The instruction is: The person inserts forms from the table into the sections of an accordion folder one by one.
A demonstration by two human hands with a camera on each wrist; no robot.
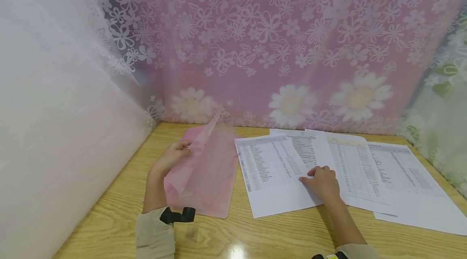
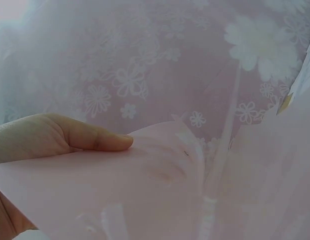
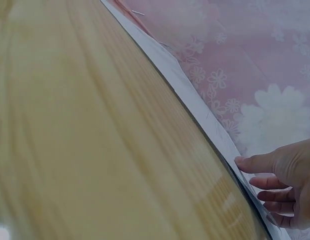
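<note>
A pink plastic folder (image 1: 219, 178) lies on the left of the table, its front cover (image 2: 160, 175) lifted and bent upright. My left hand (image 1: 170, 158) holds that cover by its left edge, the thumb on the inner face and the other fingers behind it. To the folder's right lies a printed sheet (image 1: 266, 170) with a table of figures. My right hand (image 1: 322, 182) pinches this sheet at its right edge, thumb on top and fingers curled; in the right wrist view the thumb (image 3: 252, 163) sits right at the paper's edge.
More printed sheets overlap to the right: one at the back (image 1: 304, 145), one with a yellow heading band (image 1: 352, 170), and one at the far right (image 1: 412, 186). A pink flowered curtain (image 1: 233, 48) hangs behind the wooden table (image 1: 204, 238), with a white sheet of cloth on the left.
</note>
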